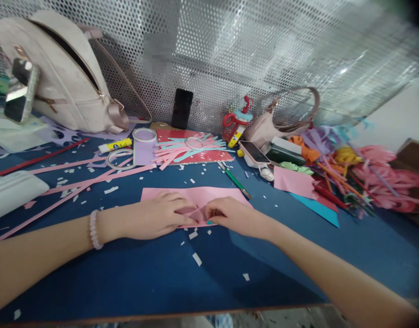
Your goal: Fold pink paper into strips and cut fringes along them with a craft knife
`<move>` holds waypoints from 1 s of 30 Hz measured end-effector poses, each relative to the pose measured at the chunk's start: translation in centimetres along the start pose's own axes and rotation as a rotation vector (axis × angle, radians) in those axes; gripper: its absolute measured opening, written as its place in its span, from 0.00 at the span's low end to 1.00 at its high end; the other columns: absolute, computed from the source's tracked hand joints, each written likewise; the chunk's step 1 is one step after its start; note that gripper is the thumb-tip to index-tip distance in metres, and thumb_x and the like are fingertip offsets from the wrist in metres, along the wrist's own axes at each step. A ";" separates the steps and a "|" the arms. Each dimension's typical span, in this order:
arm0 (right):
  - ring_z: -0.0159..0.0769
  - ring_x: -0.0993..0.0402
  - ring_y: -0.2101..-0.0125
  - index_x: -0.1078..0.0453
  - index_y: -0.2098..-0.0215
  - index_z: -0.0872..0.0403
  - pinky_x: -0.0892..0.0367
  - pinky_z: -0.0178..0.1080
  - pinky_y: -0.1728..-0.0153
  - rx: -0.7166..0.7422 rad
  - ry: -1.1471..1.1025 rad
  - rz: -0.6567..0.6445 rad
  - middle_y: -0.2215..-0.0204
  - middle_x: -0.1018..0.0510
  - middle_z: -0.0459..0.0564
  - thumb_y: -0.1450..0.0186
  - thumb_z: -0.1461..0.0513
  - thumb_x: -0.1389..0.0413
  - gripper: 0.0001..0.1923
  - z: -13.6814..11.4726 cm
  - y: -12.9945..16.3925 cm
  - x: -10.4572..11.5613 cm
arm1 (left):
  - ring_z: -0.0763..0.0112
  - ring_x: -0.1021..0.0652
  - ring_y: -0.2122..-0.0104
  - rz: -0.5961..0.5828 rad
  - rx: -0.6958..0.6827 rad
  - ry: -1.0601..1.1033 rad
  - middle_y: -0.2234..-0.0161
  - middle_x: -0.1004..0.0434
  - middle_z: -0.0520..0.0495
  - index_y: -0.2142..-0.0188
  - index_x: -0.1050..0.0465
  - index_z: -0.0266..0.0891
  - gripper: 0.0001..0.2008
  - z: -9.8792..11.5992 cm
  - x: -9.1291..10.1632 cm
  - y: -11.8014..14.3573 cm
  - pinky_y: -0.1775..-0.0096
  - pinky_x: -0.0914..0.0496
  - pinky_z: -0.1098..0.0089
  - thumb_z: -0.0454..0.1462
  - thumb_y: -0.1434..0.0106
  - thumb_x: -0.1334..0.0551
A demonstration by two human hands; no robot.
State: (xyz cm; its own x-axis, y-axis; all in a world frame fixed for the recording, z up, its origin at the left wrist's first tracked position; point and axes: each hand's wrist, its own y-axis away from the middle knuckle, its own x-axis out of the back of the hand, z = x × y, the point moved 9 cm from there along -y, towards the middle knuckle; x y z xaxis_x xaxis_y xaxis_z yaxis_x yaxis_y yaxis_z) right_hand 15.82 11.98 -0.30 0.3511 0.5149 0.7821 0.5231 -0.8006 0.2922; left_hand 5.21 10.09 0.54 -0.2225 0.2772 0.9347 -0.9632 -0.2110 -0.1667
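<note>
A sheet of pink paper (209,195) lies on the blue table, its near middle part lifted into a small fold between my hands. My left hand (161,214) rests on the left part of the sheet, fingers stretched out and pressing it down. With thumb and bent fingers, my right hand (231,214) pinches the paper at its near edge. The folded part is partly hidden by my fingers. Just beyond the sheet's right end lies a green craft knife (237,183).
Pink paper strips (82,184) stretch to the left, with white paper scraps (196,259) scattered about. Behind stand a glue stick (115,145), tape rolls (120,159), a fringed paper piece (182,148), a backpack (65,82) and a phone (182,108). Colourful craft material (376,171) is heaped right.
</note>
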 end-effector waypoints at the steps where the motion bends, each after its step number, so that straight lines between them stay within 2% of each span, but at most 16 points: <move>1: 0.32 0.33 0.72 0.30 0.71 0.54 0.42 0.33 0.68 -0.003 -0.001 0.000 0.72 0.25 0.44 0.44 0.71 0.50 0.10 0.0 0.0 0.0 | 0.59 0.37 0.42 -0.007 -0.003 0.002 0.43 0.34 0.44 0.43 0.34 0.49 0.18 0.0 -0.1 0.0 0.42 0.43 0.57 0.33 0.30 0.49; 5: 0.31 0.33 0.73 0.31 0.71 0.54 0.42 0.33 0.70 -0.017 -0.043 -0.009 0.73 0.25 0.43 0.42 0.67 0.47 0.04 0.2 0.1 -0.2 | 0.56 0.41 0.39 -0.068 0.001 -0.024 0.40 0.37 0.43 0.43 0.34 0.47 0.19 0.0 -0.6 -0.1 0.41 0.46 0.53 0.31 0.31 0.49; 8: 0.31 0.34 0.74 0.30 0.72 0.54 0.43 0.33 0.71 -0.005 -0.012 -0.011 0.74 0.26 0.43 0.42 0.64 0.44 0.01 0.3 -0.2 -0.1 | 0.56 0.40 0.40 -0.057 0.015 -0.004 0.41 0.36 0.43 0.45 0.32 0.47 0.18 -0.1 -0.5 -0.2 0.41 0.45 0.53 0.31 0.31 0.48; 13: 0.31 0.34 0.75 0.28 0.75 0.55 0.45 0.33 0.73 -0.014 0.134 -0.084 0.77 0.26 0.44 0.42 0.62 0.42 0.05 0.1 -1.7 0.0 | 0.57 0.39 0.41 -0.056 0.035 0.005 0.43 0.35 0.43 0.45 0.31 0.48 0.18 -0.4 -0.7 0.0 0.41 0.46 0.54 0.32 0.31 0.48; 20: 0.32 0.37 0.78 0.27 0.75 0.53 0.50 0.34 0.77 -0.031 0.395 -0.283 0.80 0.28 0.44 0.45 0.54 0.38 0.11 -0.5 -3.7 -0.5 | 0.59 0.40 0.41 -0.092 0.022 -0.025 0.44 0.36 0.42 0.43 0.33 0.46 0.18 -0.4 -1.2 0.1 0.41 0.47 0.56 0.33 0.29 0.50; 23: 0.32 0.38 0.78 0.27 0.72 0.52 0.51 0.35 0.77 -0.014 0.447 -0.283 0.79 0.29 0.44 0.44 0.52 0.39 0.12 -0.6 -3.4 -0.3 | 0.59 0.40 0.41 -0.096 0.026 -0.035 0.43 0.37 0.43 0.43 0.34 0.47 0.18 -0.5 -1.2 0.1 0.41 0.48 0.56 0.34 0.29 0.50; 30: 0.32 0.39 0.80 0.31 0.79 0.53 0.52 0.36 0.78 -0.143 0.583 -0.298 0.83 0.33 0.45 0.44 0.48 0.40 0.18 1.5 -2.1 0.4 | 0.56 0.39 0.42 -0.081 0.031 -0.065 0.43 0.37 0.40 0.43 0.34 0.48 0.18 -0.5 -1.1 0.1 0.44 0.44 0.54 0.35 0.29 0.51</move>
State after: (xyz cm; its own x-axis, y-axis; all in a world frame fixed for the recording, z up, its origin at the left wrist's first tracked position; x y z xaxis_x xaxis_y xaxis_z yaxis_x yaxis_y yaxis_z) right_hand 15.99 14.35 -1.45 -0.2909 0.5025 0.8142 0.4102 -0.7033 0.5807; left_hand 5.28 10.23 -0.71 -0.1329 0.2333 0.9633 -0.9721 -0.2200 -0.0808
